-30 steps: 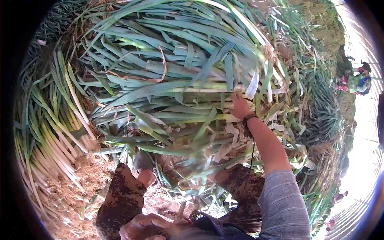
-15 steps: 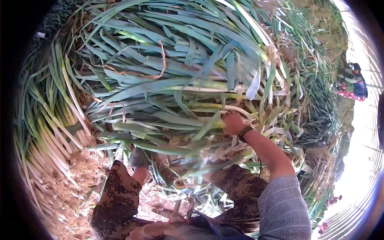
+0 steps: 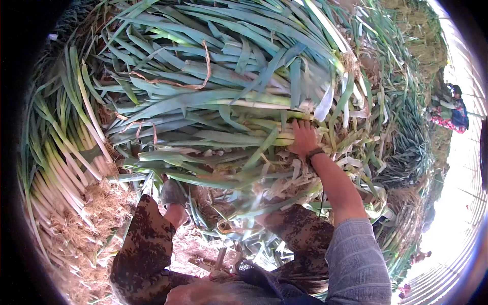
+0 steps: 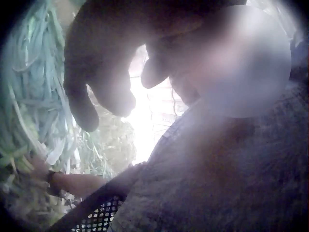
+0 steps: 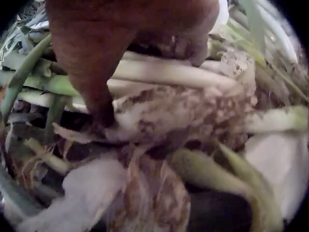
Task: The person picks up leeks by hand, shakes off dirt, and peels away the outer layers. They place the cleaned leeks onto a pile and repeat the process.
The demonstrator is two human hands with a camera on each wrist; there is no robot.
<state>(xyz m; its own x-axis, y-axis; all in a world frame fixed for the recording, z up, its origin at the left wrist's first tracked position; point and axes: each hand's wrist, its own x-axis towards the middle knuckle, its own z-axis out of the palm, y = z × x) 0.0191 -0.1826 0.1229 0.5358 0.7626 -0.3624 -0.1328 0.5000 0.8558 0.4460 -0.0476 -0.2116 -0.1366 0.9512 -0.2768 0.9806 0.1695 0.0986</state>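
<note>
In the head view, a wide pile of leeks (image 3: 203, 96) lies crosswise, green leaves to the left and white ends to the right. My right hand (image 3: 305, 138) is over the white ends at the near side of the pile. Seen from the right wrist, its thumb (image 5: 99, 104) reaches down on one side of several white stalks (image 5: 169, 75), and the fingers curl over the far side. Dry peeled skins surround it. My left hand (image 4: 111, 63) hangs near the body with loosely bent fingers and holds nothing; only part of it shows at the head view's bottom edge.
Another leek bundle (image 3: 66, 168) with tangled roots (image 3: 96, 213) lies at the left. A shoe (image 3: 174, 193) stands at the pile's near edge, between bent legs. Loose leaves and peelings litter the right side. Another person (image 3: 450, 112) is far off at the right.
My right hand moved down toward the body along the white ends, then back up to the stalks. Some near leaves shifted. The left hand stays low by the body.
</note>
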